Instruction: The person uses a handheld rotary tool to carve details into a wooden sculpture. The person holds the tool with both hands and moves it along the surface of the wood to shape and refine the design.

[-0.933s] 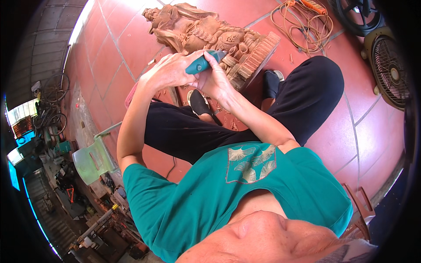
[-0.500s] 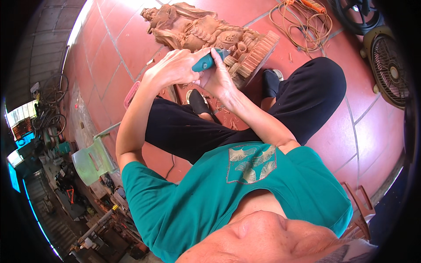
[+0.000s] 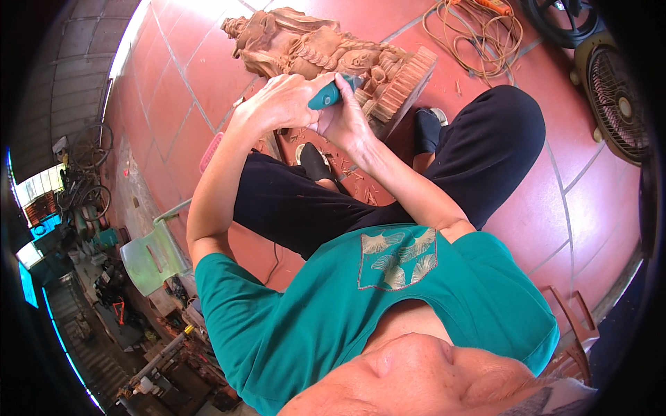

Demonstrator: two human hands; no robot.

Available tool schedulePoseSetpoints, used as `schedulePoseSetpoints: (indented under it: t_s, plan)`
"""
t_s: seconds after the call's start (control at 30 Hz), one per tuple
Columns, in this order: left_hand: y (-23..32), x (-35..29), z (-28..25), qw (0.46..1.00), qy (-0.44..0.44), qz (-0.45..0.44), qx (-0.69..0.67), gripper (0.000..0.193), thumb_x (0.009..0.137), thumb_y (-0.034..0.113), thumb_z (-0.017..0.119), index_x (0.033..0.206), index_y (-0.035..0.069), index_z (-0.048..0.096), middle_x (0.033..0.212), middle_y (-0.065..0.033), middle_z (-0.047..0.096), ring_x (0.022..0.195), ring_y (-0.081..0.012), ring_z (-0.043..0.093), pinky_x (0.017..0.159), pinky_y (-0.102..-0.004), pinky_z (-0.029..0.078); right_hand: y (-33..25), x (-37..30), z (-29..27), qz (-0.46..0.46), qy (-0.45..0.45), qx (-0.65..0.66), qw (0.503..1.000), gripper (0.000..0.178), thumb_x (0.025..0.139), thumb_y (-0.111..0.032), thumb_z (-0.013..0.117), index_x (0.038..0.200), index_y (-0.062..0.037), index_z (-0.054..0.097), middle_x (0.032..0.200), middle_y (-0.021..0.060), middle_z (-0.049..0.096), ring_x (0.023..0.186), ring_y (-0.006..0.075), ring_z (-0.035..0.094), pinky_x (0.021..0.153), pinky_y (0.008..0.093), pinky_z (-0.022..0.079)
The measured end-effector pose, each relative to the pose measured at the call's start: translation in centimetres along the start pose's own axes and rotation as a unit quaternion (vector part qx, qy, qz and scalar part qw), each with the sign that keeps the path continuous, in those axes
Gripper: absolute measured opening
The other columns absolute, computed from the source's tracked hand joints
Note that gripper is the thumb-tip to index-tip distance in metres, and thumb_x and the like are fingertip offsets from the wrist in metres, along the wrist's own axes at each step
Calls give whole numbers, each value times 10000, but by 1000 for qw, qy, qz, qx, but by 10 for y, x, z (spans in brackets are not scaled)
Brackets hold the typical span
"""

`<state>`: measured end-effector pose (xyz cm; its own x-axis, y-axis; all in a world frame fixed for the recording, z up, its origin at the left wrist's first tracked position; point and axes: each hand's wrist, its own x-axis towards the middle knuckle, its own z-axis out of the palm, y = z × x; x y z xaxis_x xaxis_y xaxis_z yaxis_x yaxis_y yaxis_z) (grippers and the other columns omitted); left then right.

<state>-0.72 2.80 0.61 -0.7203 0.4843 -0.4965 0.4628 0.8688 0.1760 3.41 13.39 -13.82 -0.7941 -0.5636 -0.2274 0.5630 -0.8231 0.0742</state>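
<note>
A carved wooden statue [image 3: 326, 52] lies on its side on the tiled floor, its ridged base toward the right. Around a teal handheld power tool [image 3: 324, 97] both my hands are closed, at the near side of the statue. My left hand [image 3: 283, 102] wraps the tool's rear part from the left. My right hand [image 3: 345, 125] grips it from below, with the thumb along its top. The tool's dark front end points toward the carving near the base. Its working tip is too small to make out, so I cannot tell whether it touches the wood.
Wood shavings [image 3: 362, 186] lie between my feet. A coiled orange cord [image 3: 479, 41] lies at the far right, near a standing fan [image 3: 622, 104]. At the left are a pale green plastic chair [image 3: 152, 260], parked bicycles [image 3: 87, 173] and a cluttered bench.
The whole view has shifted slightly. Both hands keep their grip on the power tool, which stays beside the statue's base with hardly any visible movement.
</note>
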Motion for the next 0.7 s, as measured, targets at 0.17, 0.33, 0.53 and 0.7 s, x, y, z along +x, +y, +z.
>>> schedulePoseSetpoints:
  t_s: [0.17, 0.33, 0.53, 0.7]
  plan:
    - [1, 1, 0, 1000, 13, 20, -1, 666, 773, 199, 699, 1392, 138, 459, 798, -239, 681, 800, -458, 672, 732, -534, 523, -1, -1, 2, -1, 4, 7, 1000, 541, 984, -567, 608, 1308, -142, 525, 1251, 67, 645, 1132, 253, 672, 903, 514, 587]
    - [-1, 1, 0, 1000, 9, 27, 6, 638, 797, 209, 677, 1391, 134, 458, 789, -245, 674, 778, -458, 667, 717, -536, 512, 0, -1, -1, 5, -1, 7, 1000, 552, 979, -568, 615, 1320, -144, 520, 1268, 67, 636, 1134, 250, 670, 902, 503, 589]
    - [0, -2, -2, 1000, -7, 14, -9, 793, 760, 170, 717, 1497, 117, 428, 850, -287, 691, 837, -484, 680, 767, -536, 542, 2, -3, 1, 10, 4, 3, 1000, 533, 969, -574, 629, 1281, -153, 529, 1231, 49, 647, 1104, 234, 680, 879, 498, 596]
    - [1, -7, 0, 1000, 2, 2, -5, 792, 739, 185, 696, 1481, 153, 422, 847, -244, 693, 831, -447, 679, 758, -524, 530, 5, 0, -3, 17, 6, 8, 1000, 494, 959, -567, 650, 1229, -168, 544, 1187, 25, 656, 1064, 213, 690, 840, 507, 600]
